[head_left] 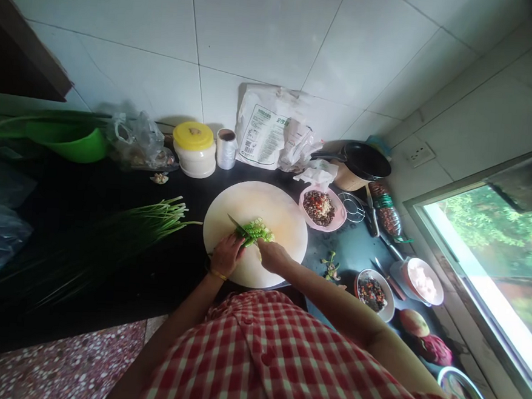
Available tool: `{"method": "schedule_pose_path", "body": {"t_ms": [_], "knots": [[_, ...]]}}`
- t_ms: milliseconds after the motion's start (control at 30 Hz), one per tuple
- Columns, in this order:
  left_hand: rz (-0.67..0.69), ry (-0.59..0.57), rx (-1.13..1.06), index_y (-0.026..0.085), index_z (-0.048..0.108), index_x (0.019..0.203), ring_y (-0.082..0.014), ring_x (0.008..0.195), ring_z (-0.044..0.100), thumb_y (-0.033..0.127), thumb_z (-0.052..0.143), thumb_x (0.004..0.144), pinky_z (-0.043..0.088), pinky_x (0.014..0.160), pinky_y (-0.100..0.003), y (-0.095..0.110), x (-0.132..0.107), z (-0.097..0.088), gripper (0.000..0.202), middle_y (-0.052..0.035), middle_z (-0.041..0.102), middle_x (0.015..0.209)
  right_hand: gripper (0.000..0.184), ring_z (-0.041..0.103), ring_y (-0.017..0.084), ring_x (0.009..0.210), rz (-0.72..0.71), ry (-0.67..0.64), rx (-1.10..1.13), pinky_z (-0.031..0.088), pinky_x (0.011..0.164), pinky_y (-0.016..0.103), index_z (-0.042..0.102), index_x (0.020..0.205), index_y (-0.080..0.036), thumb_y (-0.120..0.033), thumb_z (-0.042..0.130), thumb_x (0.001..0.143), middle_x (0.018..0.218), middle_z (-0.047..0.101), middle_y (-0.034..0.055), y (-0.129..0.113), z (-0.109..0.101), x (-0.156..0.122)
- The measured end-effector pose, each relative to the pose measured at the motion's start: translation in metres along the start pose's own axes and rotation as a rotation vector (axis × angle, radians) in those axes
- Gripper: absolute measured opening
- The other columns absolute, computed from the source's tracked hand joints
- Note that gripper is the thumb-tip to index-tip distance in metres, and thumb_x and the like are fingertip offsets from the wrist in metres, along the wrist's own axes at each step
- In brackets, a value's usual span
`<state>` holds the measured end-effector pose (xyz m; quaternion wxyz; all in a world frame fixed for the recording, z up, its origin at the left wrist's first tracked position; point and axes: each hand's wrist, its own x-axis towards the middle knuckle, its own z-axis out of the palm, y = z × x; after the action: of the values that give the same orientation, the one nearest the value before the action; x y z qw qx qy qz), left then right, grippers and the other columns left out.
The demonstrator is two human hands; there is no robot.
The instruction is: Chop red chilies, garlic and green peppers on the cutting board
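Observation:
On the round white cutting board (287, 213) lies a heap of chopped green vegetable (259, 226), with paler bits at its far side. My right hand (275, 256) is wrapped round the handle of a knife, which the fingers hide. Pointing away to the left, the knife's blade (236, 223) runs along the left side of the heap. My left hand (227, 255) is closed over uncut green vegetable close to the blade, its fingers bent; exactly how much it holds is hidden.
Left of the board lies a large bunch of long green stalks (155, 225). Behind stand a yellow-lidded jar (194, 149), a plastic film roll (226, 149) and a white bag (261, 132). To the right are a pink bowl (305, 197), a black pan (366, 161) and another knife (390, 278).

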<state>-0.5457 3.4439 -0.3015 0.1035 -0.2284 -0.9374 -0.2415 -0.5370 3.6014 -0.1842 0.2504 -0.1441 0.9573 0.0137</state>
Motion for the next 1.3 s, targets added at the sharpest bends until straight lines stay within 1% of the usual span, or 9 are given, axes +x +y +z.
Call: {"method": "schedule_pose_path", "body": {"t_ms": [100, 233, 367, 533, 667, 800, 900, 1067, 1300], "knots": [[-0.002, 0.001, -0.011, 0.02, 0.056, 0.107, -0.0235, 0.101, 0.049, 0.033, 0.04, 0.087, 0.04, 0.086, -0.038, -0.002, 0.003, -0.002, 0.029, -0.0086, 0.056, 0.111, 0.03, 0.061, 0.021, 0.084, -0.013, -0.027, 0.024, 0.043, 0.062, 0.028, 0.04, 0.109, -0.016, -0.01, 0.04, 0.079, 0.092, 0.063, 0.01, -0.001, 0.003, 0.016], [-0.03, -0.036, 0.049, 0.018, 0.058, 0.103, -0.0233, 0.087, 0.051, 0.034, 0.036, 0.088, 0.042, 0.076, -0.037, -0.001, 0.007, -0.004, 0.031, -0.009, 0.059, 0.096, 0.034, 0.062, 0.022, 0.082, 0.026, 0.007, 0.032, 0.043, 0.061, 0.028, 0.038, 0.112, -0.015, -0.009, 0.038, 0.079, 0.088, 0.064, 0.0095, -0.008, 0.009, 0.027], [-0.079, -0.013, 0.09, 0.019, 0.059, 0.099, -0.0238, 0.087, 0.051, 0.032, 0.035, 0.088, 0.04, 0.075, -0.037, 0.002, 0.009, -0.004, 0.029, -0.0095, 0.059, 0.092, 0.037, 0.062, 0.021, 0.083, 0.06, -0.004, 0.026, 0.043, 0.064, 0.028, 0.036, 0.116, -0.017, -0.008, 0.036, 0.08, 0.088, 0.064, 0.009, -0.008, 0.008, 0.014], [-0.087, -0.008, 0.055, 0.019, 0.054, 0.107, -0.0238, 0.093, 0.05, 0.028, 0.035, 0.088, 0.039, 0.079, -0.037, 0.003, 0.01, -0.003, 0.028, -0.0097, 0.058, 0.098, 0.034, 0.061, 0.021, 0.083, 0.013, -0.017, -0.016, 0.042, 0.065, 0.029, 0.037, 0.113, -0.017, -0.009, 0.037, 0.08, 0.088, 0.064, 0.0096, -0.003, 0.003, -0.005], [-0.08, -0.036, 0.053, 0.02, 0.055, 0.106, -0.0243, 0.09, 0.05, 0.029, 0.035, 0.088, 0.039, 0.076, -0.037, 0.002, 0.011, -0.003, 0.028, -0.0094, 0.058, 0.094, 0.035, 0.062, 0.021, 0.083, 0.019, -0.047, 0.019, 0.042, 0.063, 0.027, 0.038, 0.113, -0.016, -0.009, 0.039, 0.079, 0.089, 0.064, 0.0101, -0.009, 0.004, 0.01], [-0.072, -0.062, 0.098, 0.018, 0.058, 0.099, -0.0237, 0.082, 0.049, 0.029, 0.034, 0.088, 0.039, 0.072, -0.036, 0.002, 0.011, -0.004, 0.028, -0.0094, 0.058, 0.089, 0.036, 0.062, 0.02, 0.084, 0.046, -0.025, 0.047, 0.042, 0.063, 0.027, 0.037, 0.115, -0.017, -0.009, 0.037, 0.08, 0.089, 0.064, 0.0095, -0.015, 0.007, 0.027], [-0.083, -0.044, 0.118, 0.018, 0.059, 0.097, -0.0242, 0.08, 0.049, 0.03, 0.034, 0.088, 0.039, 0.071, -0.037, 0.003, 0.011, -0.005, 0.029, -0.0097, 0.058, 0.086, 0.037, 0.062, 0.021, 0.083, 0.056, -0.015, 0.045, 0.042, 0.063, 0.027, 0.036, 0.116, -0.016, -0.009, 0.037, 0.08, 0.089, 0.064, 0.0095, -0.01, 0.007, 0.02], [-0.042, -0.014, 0.1, 0.019, 0.057, 0.104, -0.0243, 0.086, 0.049, 0.029, 0.034, 0.088, 0.038, 0.076, -0.036, 0.001, 0.01, -0.003, 0.03, -0.0096, 0.057, 0.089, 0.037, 0.062, 0.022, 0.081, -0.005, 0.004, 0.019, 0.042, 0.062, 0.028, 0.037, 0.114, -0.016, -0.008, 0.038, 0.077, 0.088, 0.064, 0.0096, -0.005, 0.008, 0.003], [-0.075, -0.047, 0.089, 0.019, 0.06, 0.094, -0.0234, 0.08, 0.049, 0.032, 0.032, 0.089, 0.037, 0.071, -0.036, 0.002, 0.01, -0.005, 0.031, -0.0095, 0.058, 0.086, 0.034, 0.062, 0.021, 0.082, 0.047, -0.002, 0.055, 0.042, 0.061, 0.027, 0.038, 0.112, -0.016, -0.009, 0.037, 0.079, 0.088, 0.064, 0.0088, -0.014, 0.007, 0.025]]}}
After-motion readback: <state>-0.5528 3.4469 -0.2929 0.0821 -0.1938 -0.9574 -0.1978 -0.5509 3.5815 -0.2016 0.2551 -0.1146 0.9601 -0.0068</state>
